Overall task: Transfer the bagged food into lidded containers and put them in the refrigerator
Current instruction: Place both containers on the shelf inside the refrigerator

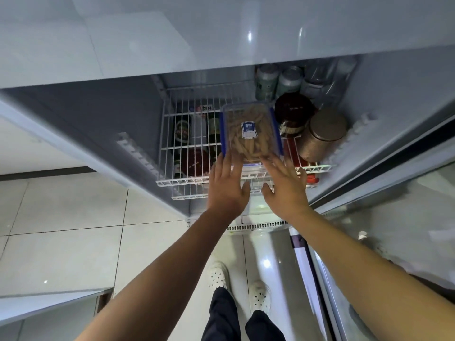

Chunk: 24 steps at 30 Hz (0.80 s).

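A clear lidded container point(250, 130) with blue clips and a blue label holds pale food sticks. It lies flat on the white wire shelf point(187, 153) inside the open refrigerator. My left hand point(227, 185) and my right hand point(285, 185) reach in side by side, fingers straight, their fingertips touching the container's near edge. Neither hand grips anything.
Right of the container stand a dark-lidded jar point(293, 114) and a metal-lidded jar point(322, 134). Cans point(278, 82) sit at the back. Bottles point(187, 134) lie beneath the wire shelf. The glass refrigerator door point(394, 242) hangs open at right. Tiled floor point(61, 230) spreads to the left.
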Motion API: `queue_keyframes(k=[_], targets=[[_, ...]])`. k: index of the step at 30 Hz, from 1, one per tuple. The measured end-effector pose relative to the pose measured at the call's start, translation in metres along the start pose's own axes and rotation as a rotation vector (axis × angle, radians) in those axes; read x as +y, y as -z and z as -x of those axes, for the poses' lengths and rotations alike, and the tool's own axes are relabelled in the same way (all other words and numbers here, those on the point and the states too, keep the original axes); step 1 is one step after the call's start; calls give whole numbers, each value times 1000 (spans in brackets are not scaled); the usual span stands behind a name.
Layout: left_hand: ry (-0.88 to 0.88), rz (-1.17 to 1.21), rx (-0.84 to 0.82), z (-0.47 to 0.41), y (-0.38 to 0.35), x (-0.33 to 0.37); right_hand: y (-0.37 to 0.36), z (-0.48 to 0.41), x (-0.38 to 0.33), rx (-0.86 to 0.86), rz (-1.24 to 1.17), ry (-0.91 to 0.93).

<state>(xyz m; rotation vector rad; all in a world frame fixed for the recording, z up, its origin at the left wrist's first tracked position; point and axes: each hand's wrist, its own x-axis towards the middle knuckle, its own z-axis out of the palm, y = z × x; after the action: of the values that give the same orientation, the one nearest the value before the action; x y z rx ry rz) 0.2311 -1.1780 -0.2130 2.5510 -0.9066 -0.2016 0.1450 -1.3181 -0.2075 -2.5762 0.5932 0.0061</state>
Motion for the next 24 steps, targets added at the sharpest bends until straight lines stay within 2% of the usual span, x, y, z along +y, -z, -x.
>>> queue_keyframes(k=[2,5,15,21,24], targets=[[-2,-149,-100,9,-3,-1,3,1,-2,-3,38,1],[31,-232,-142,11,-1,-1,6,1,-8,-7,81,-4],[53,-299,-187,14,2,3,3,4,-11,-11,132,16],[80,-301,-274,17,14,7,2,3,-3,-139,311,82],[127,-271,-346,29,29,13,11,5,-6,-210,323,79]])
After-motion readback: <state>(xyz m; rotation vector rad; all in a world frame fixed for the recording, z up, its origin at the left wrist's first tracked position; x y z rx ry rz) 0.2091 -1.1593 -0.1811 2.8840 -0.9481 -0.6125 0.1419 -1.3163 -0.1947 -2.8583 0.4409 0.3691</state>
